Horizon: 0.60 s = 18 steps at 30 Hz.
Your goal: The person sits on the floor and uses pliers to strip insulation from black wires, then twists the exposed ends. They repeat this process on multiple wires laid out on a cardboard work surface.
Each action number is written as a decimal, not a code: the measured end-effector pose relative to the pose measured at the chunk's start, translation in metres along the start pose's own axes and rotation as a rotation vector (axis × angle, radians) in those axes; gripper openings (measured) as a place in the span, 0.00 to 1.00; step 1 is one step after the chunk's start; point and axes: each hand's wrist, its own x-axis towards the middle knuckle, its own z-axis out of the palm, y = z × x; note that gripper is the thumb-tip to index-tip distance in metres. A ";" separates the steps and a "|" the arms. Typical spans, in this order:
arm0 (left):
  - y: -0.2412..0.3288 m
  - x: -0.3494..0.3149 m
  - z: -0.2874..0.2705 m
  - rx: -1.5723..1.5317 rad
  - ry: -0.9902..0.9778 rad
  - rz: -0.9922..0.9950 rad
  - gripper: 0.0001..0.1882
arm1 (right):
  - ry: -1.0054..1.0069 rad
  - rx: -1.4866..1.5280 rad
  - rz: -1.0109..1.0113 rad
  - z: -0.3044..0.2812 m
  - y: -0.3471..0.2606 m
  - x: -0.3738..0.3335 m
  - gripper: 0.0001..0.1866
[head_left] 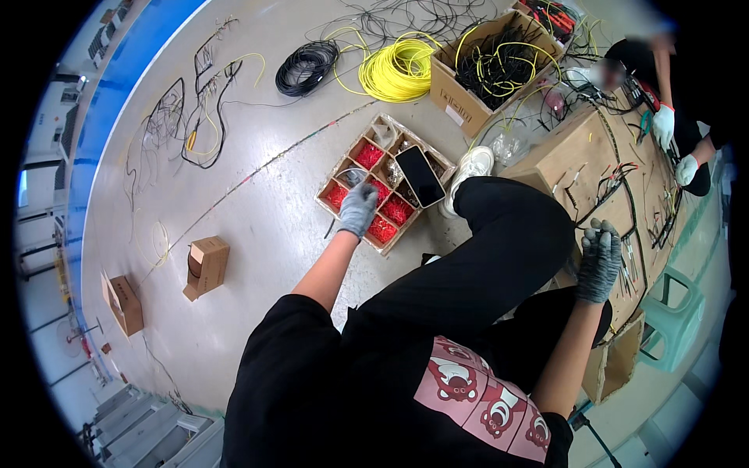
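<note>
The room is bright, with soft, even light from above. The grey floor [257, 195] shines a little and looks palest near the top middle of the frame. Shadows are faint and small, close under the boxes. The picture is round, with black corners all about it. Straight lines bend near the rim, like the blue strip [129, 74] at the upper left. The middle looks sharp. The edges look smeared, and a patch at the upper right is blurred.

2 wire coils [307, 68], 2 small boxes [204, 267].
</note>
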 end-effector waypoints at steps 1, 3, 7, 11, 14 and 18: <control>-0.043 0.002 0.005 -0.110 0.012 -0.028 0.07 | -0.012 -0.003 0.009 -0.002 0.002 0.002 0.14; -0.054 -0.003 0.017 -0.040 0.072 -0.012 0.07 | -0.007 -0.017 -0.001 -0.015 0.003 0.004 0.14; -0.017 -0.002 0.046 0.207 -0.039 0.150 0.06 | -0.004 -0.034 -0.022 -0.007 0.002 0.006 0.12; 0.058 0.027 0.082 0.000 -0.201 0.287 0.08 | 0.036 0.035 0.033 0.011 -0.010 0.001 0.10; 0.126 0.052 0.108 0.211 -0.238 0.490 0.08 | 0.030 0.011 0.033 0.013 -0.014 -0.005 0.10; 0.193 0.082 0.154 0.259 -0.396 0.727 0.10 | 0.025 -0.044 0.002 0.014 -0.015 -0.008 0.10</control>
